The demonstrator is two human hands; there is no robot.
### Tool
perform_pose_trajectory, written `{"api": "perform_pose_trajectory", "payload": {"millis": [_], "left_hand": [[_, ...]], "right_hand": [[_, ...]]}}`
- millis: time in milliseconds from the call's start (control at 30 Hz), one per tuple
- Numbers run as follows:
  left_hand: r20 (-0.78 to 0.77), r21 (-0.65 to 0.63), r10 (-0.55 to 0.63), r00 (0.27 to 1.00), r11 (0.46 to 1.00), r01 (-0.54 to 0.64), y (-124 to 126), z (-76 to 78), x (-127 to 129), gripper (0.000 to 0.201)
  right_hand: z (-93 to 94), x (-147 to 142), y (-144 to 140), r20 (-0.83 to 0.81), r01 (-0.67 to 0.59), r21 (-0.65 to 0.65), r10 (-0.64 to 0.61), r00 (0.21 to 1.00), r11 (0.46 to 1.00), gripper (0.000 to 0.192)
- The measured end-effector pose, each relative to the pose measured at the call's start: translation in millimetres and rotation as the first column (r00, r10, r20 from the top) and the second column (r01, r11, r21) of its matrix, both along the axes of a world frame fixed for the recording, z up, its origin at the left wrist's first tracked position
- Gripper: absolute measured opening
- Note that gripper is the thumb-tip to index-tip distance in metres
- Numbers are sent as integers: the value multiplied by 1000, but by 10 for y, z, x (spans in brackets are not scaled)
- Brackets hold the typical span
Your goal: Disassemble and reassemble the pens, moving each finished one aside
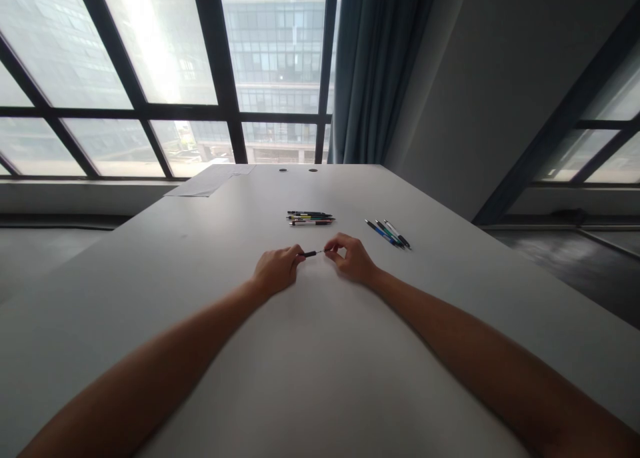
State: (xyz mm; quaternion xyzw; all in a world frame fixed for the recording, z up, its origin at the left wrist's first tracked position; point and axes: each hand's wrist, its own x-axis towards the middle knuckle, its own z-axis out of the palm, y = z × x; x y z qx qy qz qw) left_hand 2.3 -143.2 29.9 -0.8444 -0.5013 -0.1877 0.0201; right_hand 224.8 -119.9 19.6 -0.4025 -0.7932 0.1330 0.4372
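Note:
My left hand (278, 269) is closed around the dark barrel of a pen (309, 253), which points to the right just above the white table (310, 351). Between the thumb and fingers of my right hand (353, 258) is a small dark piece (327, 249) at the pen's tip end. A thin light-coloured stretch joins it to the barrel; whether it is a pen tip or a refill is too small to tell. Beyond my hands lies a bunch of several pens (310, 223), side by side. Three more pens (387, 234), blue, green and white, lie slanted to the right of my right hand.
Sheets of paper (200, 182) lie at the table's far left corner. Two dark round holes (313, 171) sit near the far edge. Behind the table are large windows (280, 51), a blue curtain (383, 71) and a grey wall (480, 98).

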Motion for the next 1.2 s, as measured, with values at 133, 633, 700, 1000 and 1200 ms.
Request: {"api": "perform_pose_trajectory", "payload": {"millis": [133, 633, 700, 1000, 1200], "left_hand": [[7, -1, 2, 1000, 1000, -2, 14, -26, -7, 26], [153, 122, -152, 977, 983, 134, 22, -64, 23, 26], [152, 151, -184, 971, 975, 161, 35, -85, 24, 23], [155, 191, -189, 970, 969, 159, 81, -131, 14, 20], [148, 168, -209, 967, 968, 184, 86, -118, 17, 20]], "right_hand": [[-5, 110, 83, -30, 44, -40, -45, 999, 998, 6], [-2, -134, -62, -117, -70, -215, 45, 992, 974, 13], [6, -146, -72, -114, -83, -223, 59, 992, 971, 12], [-21, -151, -58, -129, -102, -245, 72, 989, 964, 15], [-15, -156, -58, -129, -103, -255, 72, 989, 961, 13]]}}
